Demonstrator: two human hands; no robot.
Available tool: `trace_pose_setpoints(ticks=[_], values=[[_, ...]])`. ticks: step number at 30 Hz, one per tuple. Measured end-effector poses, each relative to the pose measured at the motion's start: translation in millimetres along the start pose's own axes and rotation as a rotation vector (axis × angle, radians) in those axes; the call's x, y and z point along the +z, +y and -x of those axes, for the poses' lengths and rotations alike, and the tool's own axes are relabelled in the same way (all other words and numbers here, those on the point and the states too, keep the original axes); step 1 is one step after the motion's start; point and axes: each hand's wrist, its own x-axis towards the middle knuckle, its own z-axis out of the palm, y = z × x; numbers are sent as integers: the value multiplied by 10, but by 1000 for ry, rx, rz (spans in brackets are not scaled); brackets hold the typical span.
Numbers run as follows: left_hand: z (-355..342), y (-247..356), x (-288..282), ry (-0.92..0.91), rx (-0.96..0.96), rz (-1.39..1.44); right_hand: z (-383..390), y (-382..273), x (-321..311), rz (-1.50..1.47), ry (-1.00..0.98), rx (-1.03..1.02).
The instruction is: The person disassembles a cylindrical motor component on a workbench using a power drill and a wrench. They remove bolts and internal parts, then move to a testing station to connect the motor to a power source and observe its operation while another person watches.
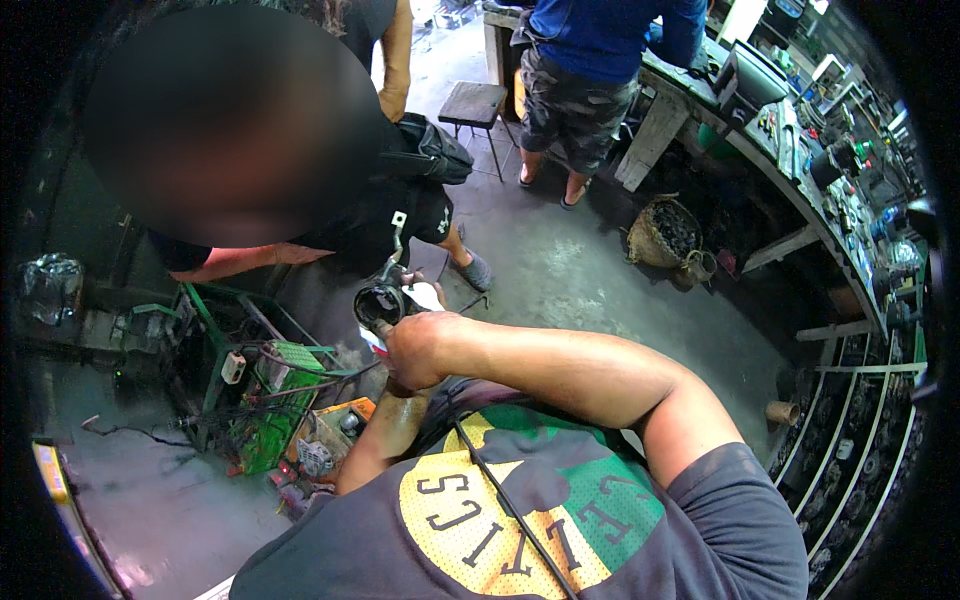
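Observation:
In front of my chest is a dark, hollow cylindrical metal part [379,303], its round open end facing up toward me. From its far side rises a bent metal bracket [398,230] with a hole in the flat tip. My right hand [420,348] is closed at the near rim, its fingertips partly hidden. Behind it my left hand [411,279] is mostly covered; a few dark-stained fingers show curled round the far side of the part. A piece of white cloth or paper [427,296] shows beside those fingers.
Close by at left, a person [300,254] leans in. A green metal frame [207,325], a green box [287,395] and cables lie below. Farther off stand a stool [473,103], another person [585,85], a wicker basket [664,230] and a cluttered workbench [790,165]. Racks [850,450] line the right.

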Motion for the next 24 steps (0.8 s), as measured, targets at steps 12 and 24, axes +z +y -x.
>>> trace_pose_setpoints(ticks=[12, 24], values=[[36, -13, 19, -16, 29, 34, 103, -56, -80, -61, -87, 67], [64, 40, 3, -64, 92, 57, 256, -52, -123, -96, -61, 53]])
